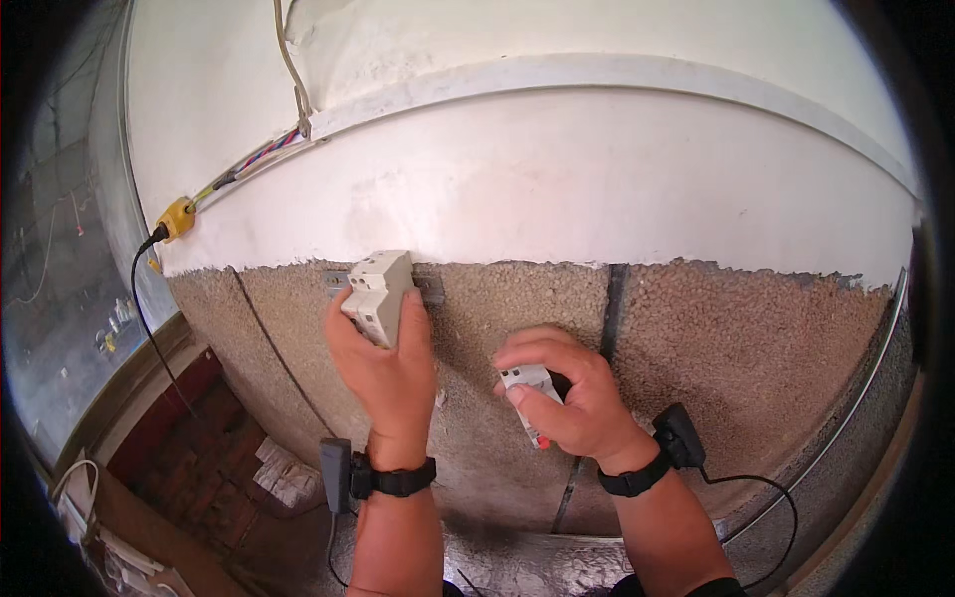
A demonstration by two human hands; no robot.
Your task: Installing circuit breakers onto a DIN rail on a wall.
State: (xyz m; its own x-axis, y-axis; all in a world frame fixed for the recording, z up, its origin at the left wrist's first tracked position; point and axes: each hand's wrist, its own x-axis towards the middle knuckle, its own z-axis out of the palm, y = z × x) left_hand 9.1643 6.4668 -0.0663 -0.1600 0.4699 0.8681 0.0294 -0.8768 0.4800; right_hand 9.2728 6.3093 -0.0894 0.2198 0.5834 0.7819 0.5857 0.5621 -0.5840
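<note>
My left hand [381, 363] grips a wide white modular circuit breaker [381, 282] from below, fingers on both its sides. This breaker sits in front of a short metal mounting rail [431, 287] on the pebbled wall; whether it is clipped on cannot be made out. To the right and lower, my right hand [567, 393] pinches a smaller white circuit breaker [527, 393], tilted, with a red part at its lower end. My thumb lies across its front, and the fingers wrap behind it. The two breakers are apart.
A yellow plug connector [177, 219] with a black cable hangs at the left, below twisted coloured wires [267, 151]. White plaster [557, 179] covers the upper wall. A white package [286, 476] lies lower left. Cabled devices [336, 473] are strapped to both wrists.
</note>
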